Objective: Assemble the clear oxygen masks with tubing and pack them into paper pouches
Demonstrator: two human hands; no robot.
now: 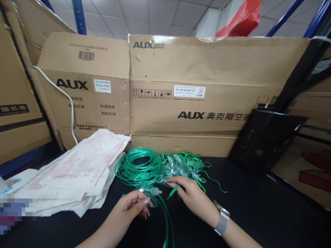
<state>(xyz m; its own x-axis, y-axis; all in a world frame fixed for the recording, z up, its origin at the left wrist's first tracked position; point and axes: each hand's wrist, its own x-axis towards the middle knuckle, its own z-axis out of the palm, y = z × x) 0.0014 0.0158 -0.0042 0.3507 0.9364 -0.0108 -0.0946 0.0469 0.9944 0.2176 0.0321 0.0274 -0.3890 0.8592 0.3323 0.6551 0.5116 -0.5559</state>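
The head view, read as a clock face, shows a black tabletop [232, 213] running across the lower half. At seven o'clock on it lies a coil of green tubing [141, 178], and just beside it, nearer five, a heap of clear masks [178, 168] with green straps. White printed packets [77, 172] are stacked at eight.

The left hand [136, 204], near six, has curled fingers, thumb close to the forefinger, beside a clear mask piece [147, 190] with a pale connector; I cannot tell how firmly it grips, if at all. The right hand [187, 190] is narrow, a green strap [173, 192] poking out between its fingers at the heap's near edge; a silver watch [222, 220] circles that wrist.

Behind, a wide AUX cardboard panel [217, 74] stands from twelve towards two, a smaller AUX panel [113, 120] at nine. A white cable [68, 93] hangs down the smaller one. At three a dark box [266, 141] leans. A red bag [243, 20] shows between one and two, below a tiled ceiling [155, 15].
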